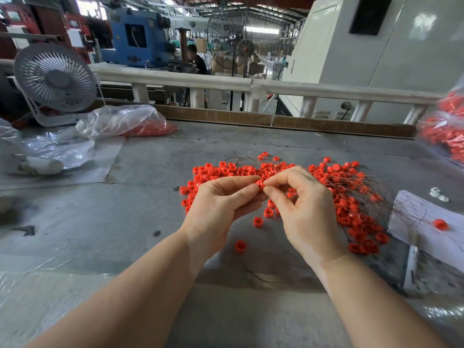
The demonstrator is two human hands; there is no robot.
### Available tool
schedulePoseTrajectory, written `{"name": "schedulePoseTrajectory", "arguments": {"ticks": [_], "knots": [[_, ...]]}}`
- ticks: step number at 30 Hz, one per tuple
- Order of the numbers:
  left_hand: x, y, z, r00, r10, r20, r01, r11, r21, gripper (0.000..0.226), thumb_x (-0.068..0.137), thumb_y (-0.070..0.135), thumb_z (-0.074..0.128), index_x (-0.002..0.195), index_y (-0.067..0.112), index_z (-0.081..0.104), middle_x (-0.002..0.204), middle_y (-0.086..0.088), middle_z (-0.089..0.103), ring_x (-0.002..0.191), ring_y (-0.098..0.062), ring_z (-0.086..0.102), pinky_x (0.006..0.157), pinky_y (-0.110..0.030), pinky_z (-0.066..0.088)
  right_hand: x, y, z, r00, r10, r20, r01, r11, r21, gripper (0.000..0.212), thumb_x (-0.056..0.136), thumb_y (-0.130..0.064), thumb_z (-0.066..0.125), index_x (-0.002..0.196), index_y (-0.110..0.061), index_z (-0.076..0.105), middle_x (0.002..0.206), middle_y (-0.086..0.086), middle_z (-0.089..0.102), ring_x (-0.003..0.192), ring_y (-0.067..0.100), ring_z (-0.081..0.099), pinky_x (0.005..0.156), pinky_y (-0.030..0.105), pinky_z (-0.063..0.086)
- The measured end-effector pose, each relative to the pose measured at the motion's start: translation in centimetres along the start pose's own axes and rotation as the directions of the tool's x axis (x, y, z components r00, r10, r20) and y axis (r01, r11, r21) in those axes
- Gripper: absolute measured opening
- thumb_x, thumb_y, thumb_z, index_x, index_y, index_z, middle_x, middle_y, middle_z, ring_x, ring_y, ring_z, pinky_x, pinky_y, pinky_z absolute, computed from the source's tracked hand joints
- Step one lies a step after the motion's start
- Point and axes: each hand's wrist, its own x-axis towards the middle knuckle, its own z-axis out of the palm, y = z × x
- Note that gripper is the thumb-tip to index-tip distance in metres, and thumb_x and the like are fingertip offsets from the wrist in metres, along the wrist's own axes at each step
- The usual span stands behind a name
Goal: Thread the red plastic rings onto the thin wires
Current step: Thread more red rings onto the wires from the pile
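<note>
Open: bare table (pixel 140 217) left of the ring pile (pixel 351 212).
Blocked: thin wires (pixel 364 182) tangle across the pile; paper (pixel 426 222) right of it.

A bag of red rings (pixel 449 126) is cut off at right.

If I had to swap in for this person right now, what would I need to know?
Left hand and right hand both pinch one red ring between their fingertips, above the table.
Loose red rings lie in a heap behind and right of the hands, with thin wires tangled among them.
More rings sit in the plastic bag at far left.
Whether a wire is through the held ring cannot be told. Most rings look unthreaded.
</note>
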Motion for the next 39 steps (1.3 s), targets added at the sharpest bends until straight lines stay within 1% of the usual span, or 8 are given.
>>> {"name": "schedulePoseTrajectory", "arguments": {"ticks": [2, 5, 13, 17, 22, 25, 30, 39], "knots": [[-0.01, -0.05, 0.05, 1.0, 0.014, 0.001, -0.014, 1.0, 0.003, 0.017, 0.07, 0.007, 0.063, 0.086, 0.008, 0.07, 0.077, -0.006, 0.073, 0.072, -0.013, 0.071, 0.063, -0.018, 0.055, -0.01, 0.0, 0.01, 1.0, 0.0, -0.003, 0.0, 1.0, 0.012, 0.006, 0.081, -0.005, 0.066, 0.078, -0.009, 0.067, 0.077, -0.005, 0.06, 0.071, 0.011, 0.059, 0.066, 0.016, 0.043], [-0.02, -0.05, 0.11, 1.0, 0.025, 0.005, -0.025, 1.0, -0.003, 0.021, 0.067, 0.01, 0.064, 0.087, 0.007, 0.07, 0.077, -0.006, 0.074, 0.073, -0.013, 0.071, 0.063, -0.017, 0.055, -0.05, -0.03, 0.02, 1.0, -0.022, -0.017, 0.022, 1.0, 0.005, 0.004, 0.081, -0.008, 0.064, 0.078, -0.008, 0.067, 0.078, -0.004, 0.061, 0.072, 0.011, 0.059, 0.066, 0.014, 0.043], [-0.03, -0.04, 0.08, 0.998, 0.065, -0.01, -0.065, 0.998, -0.003, 0.024, 0.063, 0.011, 0.065, 0.086, 0.007, 0.07, 0.077, -0.006, 0.073, 0.072, -0.014, 0.071, 0.068, -0.02, 0.057, -0.04, 0.09, 0.07, 0.998, -0.06, -0.029, 0.061, 0.998, 0.03, 0.006, 0.079, -0.001, 0.067, 0.077, -0.007, 0.068, 0.078, -0.002, 0.061, 0.074, 0.01, 0.058, 0.066, 0.023, 0.048], [-0.08, -0.06, 0.06, 0.996, 0.091, -0.014, -0.09, 0.995, 0.03, 0.023, 0.063, 0.011, 0.065, 0.086, 0.007, 0.069, 0.076, -0.005, 0.073, 0.072, -0.013, 0.07, 0.067, -0.02, 0.057, -0.09, 0.07, 0.1, 0.997, -0.065, -0.034, 0.067, 0.997, 0.039, 0.006, 0.078, 0.0, 0.066, 0.076, -0.006, 0.068, 0.077, -0.001, 0.062, 0.075, 0.009, 0.057, 0.067, 0.02, 0.047], [-0.18, -0.05, 0.12, 0.993, 0.114, -0.015, -0.112, 0.99, 0.088, 0.024, 0.064, 0.013, 0.065, 0.086, 0.007, 0.069, 0.075, -0.004, 0.073, 0.071, -0.013, 0.07, 0.066, -0.02, 0.057, -0.1, 0.12, 0.2, 0.998, -0.06, -0.034, 0.06, 0.998, -0.001, 0.006, 0.078, -0.001, 0.067, 0.076, -0.006, 0.068, 0.077, -0.001, 0.062, 0.074, 0.008, 0.056, 0.066, 0.01, 0.041], [-0.22, -0.04, 0.08, 0.994, 0.112, -0.017, -0.11, 0.988, 0.108, 0.023, 0.065, 0.013, 0.065, 0.086, 0.007, 0.069, 0.073, -0.004, 0.073, 0.069, -0.012, 0.07, 0.065, -0.019, 0.057, -0.08, 0.19, 0.32, 0.998, -0.056, -0.037, 0.056, 0.998, -0.003, 0.006, 0.078, -0.001, 0.067, 0.076, -0.006, 0.068, 0.076, -0.001, 0.062, 0.073, 0.008, 0.056, 0.066, 0.014, 0.043], [-0.16, -0.19, -0.01, 0.993, 0.114, -0.022, -0.11, 0.985, 0.134, 0.021, 0.065, 0.015, 0.066, 0.084, 0.009, 0.07, 0.072, -0.004, 0.073, 0.068, -0.012, 0.069, 0.062, -0.019, 0.055, -0.19, 0.1, 0.3, 0.997, -0.069, -0.024, 0.068, 0.997, -0.025, 0.006, 0.078, 0.0, 0.067, 0.076, -0.005, 0.068, 0.075, 0.0, 0.061, 0.071, 0.014, 0.058, 0.065, 0.026, 0.047], [-0.1, -0.24, -0.11, 0.992, 0.128, -0.018, -0.123, 0.977, 0.174, 0.02, 0.063, 0.016, 0.067, 0.082, 0.009, 0.069, 0.069, -0.004, 0.072, 0.065, -0.011, 0.069, 0.06, -0.017, 0.054, -0.14, -0.27, 0.21, 0.994, -0.112, 0.001, 0.112, 0.989, -0.094, 0.006, 0.078, -0.004, 0.063, 0.076, -0.003, 0.068, 0.076, 0.004, 0.061, 0.072, 0.02, 0.059, 0.064, 0.031, 0.049]]}}
